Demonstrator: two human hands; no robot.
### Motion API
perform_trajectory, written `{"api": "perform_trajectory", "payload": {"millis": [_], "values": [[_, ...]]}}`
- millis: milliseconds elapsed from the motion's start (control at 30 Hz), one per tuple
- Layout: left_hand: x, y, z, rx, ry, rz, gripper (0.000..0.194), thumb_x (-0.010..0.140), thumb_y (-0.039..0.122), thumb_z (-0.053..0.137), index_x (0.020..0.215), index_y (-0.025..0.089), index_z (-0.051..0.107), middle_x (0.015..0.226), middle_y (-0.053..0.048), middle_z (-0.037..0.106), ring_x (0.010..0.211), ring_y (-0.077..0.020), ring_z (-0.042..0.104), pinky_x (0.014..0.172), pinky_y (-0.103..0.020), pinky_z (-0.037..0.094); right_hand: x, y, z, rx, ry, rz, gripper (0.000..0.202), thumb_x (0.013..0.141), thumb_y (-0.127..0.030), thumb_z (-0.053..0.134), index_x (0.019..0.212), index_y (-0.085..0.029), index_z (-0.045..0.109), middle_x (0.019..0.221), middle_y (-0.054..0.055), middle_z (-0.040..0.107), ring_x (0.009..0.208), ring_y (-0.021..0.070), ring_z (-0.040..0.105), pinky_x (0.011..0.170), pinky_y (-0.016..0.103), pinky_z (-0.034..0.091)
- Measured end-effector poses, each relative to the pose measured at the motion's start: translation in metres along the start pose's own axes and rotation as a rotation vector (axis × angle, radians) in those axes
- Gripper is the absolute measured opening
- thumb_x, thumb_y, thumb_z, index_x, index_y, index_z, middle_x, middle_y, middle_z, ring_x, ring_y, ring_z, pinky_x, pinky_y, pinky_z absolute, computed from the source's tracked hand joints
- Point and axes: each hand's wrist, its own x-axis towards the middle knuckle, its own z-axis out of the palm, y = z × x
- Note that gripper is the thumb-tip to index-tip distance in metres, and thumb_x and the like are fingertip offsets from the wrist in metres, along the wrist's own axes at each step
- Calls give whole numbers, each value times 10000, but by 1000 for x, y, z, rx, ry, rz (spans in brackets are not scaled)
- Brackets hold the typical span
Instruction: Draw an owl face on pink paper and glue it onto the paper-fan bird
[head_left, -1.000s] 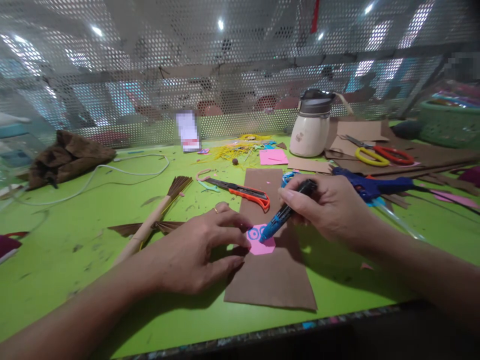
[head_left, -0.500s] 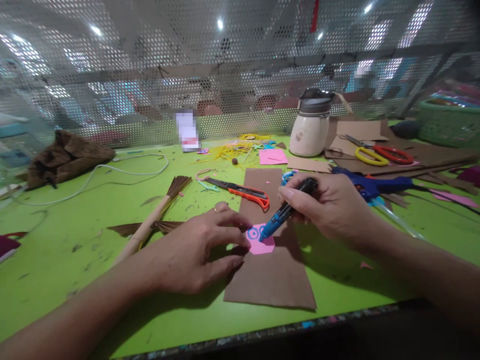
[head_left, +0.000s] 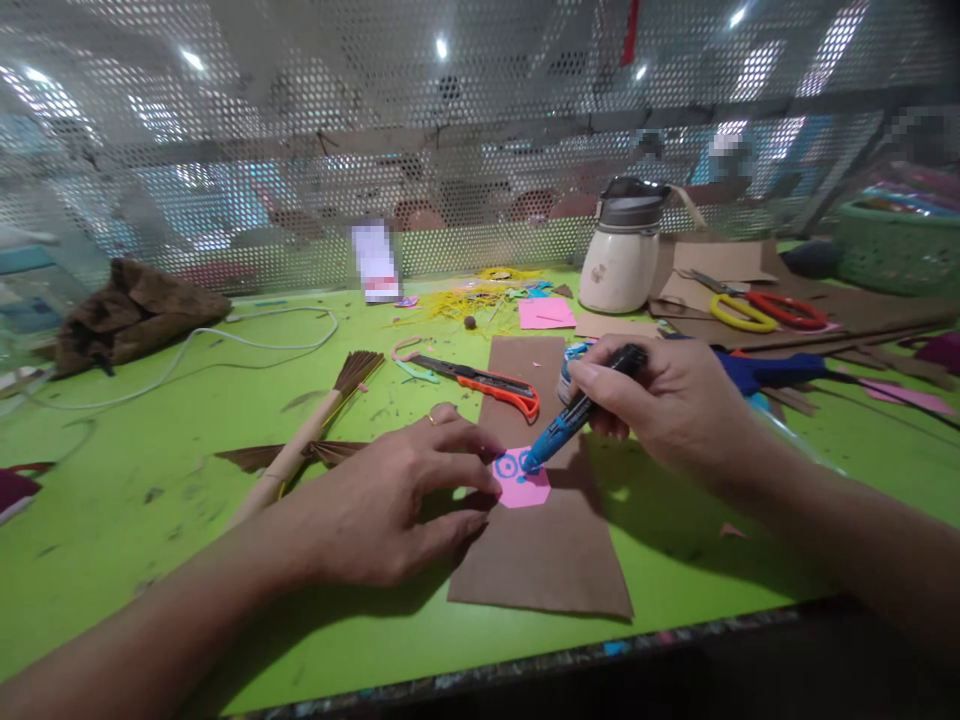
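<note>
"Pink paper [head_left: 526, 495] with blue marks [head_left: 508, 467] lies on brown cardboard [head_left: 540, 565], on a green table [head_left: 397, 640]; what touches the paper?"

"Left hand [head_left: 397, 500]: fingertips rest at its left edge, thumb spread wide; right hand [head_left: 660, 400]: fingers wrap a blue marker [head_left: 566, 425], its tip by the marks; an orange cutter [head_left: 491, 385] lies partly on the cardboard, beyond the left hand."

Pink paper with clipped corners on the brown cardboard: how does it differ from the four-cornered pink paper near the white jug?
The clipped-corner pink paper bears blue marks; the four-cornered pink paper shows no blue drawing. The clipped one lies on brown cardboard, the left hand touching its edge; the four-cornered one lies farther off, no hand on it. Both are bright pink.
</note>
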Motion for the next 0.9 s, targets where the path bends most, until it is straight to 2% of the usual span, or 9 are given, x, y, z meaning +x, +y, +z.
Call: {"api": "perform_trajectory", "payload": {"millis": [133,500,633,800,900], "values": [[0,1,0,3,5,-4,184,910,249,560,1041,239,689,1289,-59,576,1134,-234,559,1056,-431,393,0,-2,-2,13,43,21,282,904,-298,561,655,-167,570,504,-48,531,439,54,470,425,181,370],[0,-2,3,6,4,13,193,921,246,544,1058,233,679,1289,-58,570,1131,-228,551,1043,-420,389,0,0,1,70,34,55,256,893,-320,586,685,-171,573,517,-45,534,437,64,465,423,198,368],[0,-2,4,5,21,30,194,923,253,538,1053,224,679,1273,-57,583,1140,-231,545,1021,-405,406,0,0,-4,110,102,70,298,885,-355,601,655,-166,599,512,-23,554,438,75,462,427,217,362],[-2,-3,6,16,43,69,185,915,239,547,1036,209,684,1251,-60,601,1122,-230,558,1036,-402,395,-1,-4,-15,271,266,114,301,848,-434,654,674,-189,634,508,-17,535,465,97,481,397,224,321],[-2,-4,6,22,50,84,188,908,240,556,1040,202,686,1240,-70,607,1110,-243,564,1023,-416,405,-4,-7,-17,296,251,109,293,853,-438,650,689,-195,640,497,-18,528,453,95,479,382,221,304]]}}
